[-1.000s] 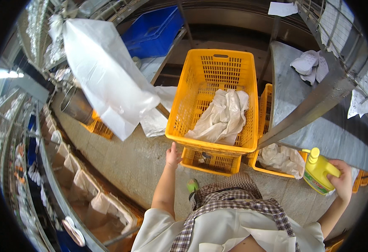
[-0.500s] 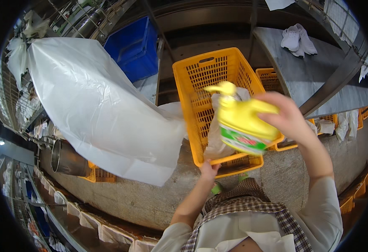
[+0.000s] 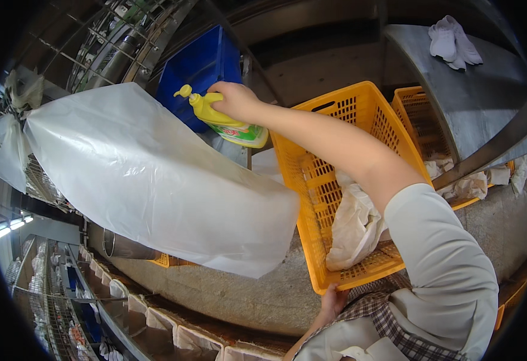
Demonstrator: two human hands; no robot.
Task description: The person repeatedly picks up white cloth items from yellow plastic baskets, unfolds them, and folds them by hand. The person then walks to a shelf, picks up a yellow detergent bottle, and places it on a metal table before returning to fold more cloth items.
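Note:
My right hand, at the end of an outstretched arm, grips a yellow pump bottle with a green and white label. The bottle is tilted, its pump head pointing left, in front of the blue bin. With my left hand I hold the near rim of a yellow plastic crate. Inside that crate lies a crumpled whitish cloth or bag, partly hidden by my right arm.
A large translucent plastic sheet hangs across the left side from a wire rack. White shoes rest on a grey metal table at the far right. Beneath it stands another yellow crate. A metal cylinder lies low on the left.
My right hand has carried the yellow pump bottle leftward, from above the crate to the front of the blue bin. My left hand stays on the crate's rim as the view shifts.

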